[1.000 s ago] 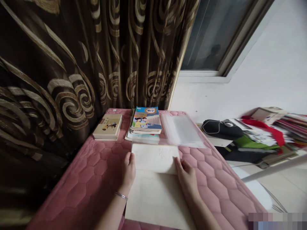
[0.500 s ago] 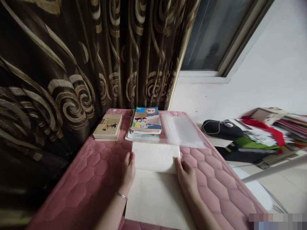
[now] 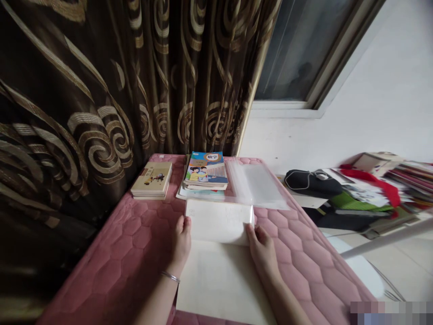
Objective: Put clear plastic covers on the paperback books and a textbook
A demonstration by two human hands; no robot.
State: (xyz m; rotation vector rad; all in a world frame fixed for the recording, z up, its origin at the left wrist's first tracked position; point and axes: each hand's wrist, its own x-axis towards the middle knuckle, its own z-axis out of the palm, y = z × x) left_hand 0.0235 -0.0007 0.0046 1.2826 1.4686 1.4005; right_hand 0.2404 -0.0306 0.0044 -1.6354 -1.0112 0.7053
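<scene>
A large cream sheet of paper (image 3: pixel 219 280) lies on the pink quilted surface (image 3: pixel 135 243) with its far part folded back towards me as a flap (image 3: pixel 219 221). My left hand (image 3: pixel 181 241) rests along the flap's left edge, fingers together. My right hand (image 3: pixel 262 250) pinches the flap's right edge, which curls up a little. A thin bracelet circles my left wrist.
Beyond the paper lie a clear plastic sleeve (image 3: pixel 259 185), a stack of textbooks (image 3: pixel 205 174) and a small beige book pile (image 3: pixel 152 179). A dark patterned curtain (image 3: pixel 101 90) hangs behind. At the right, a cluttered table holds a black pouch (image 3: pixel 313 183) and books.
The flap's far edge has lifted and shifted slightly, and its right corner curls up more under my right fingers. Both hands stay nearly where they were.
</scene>
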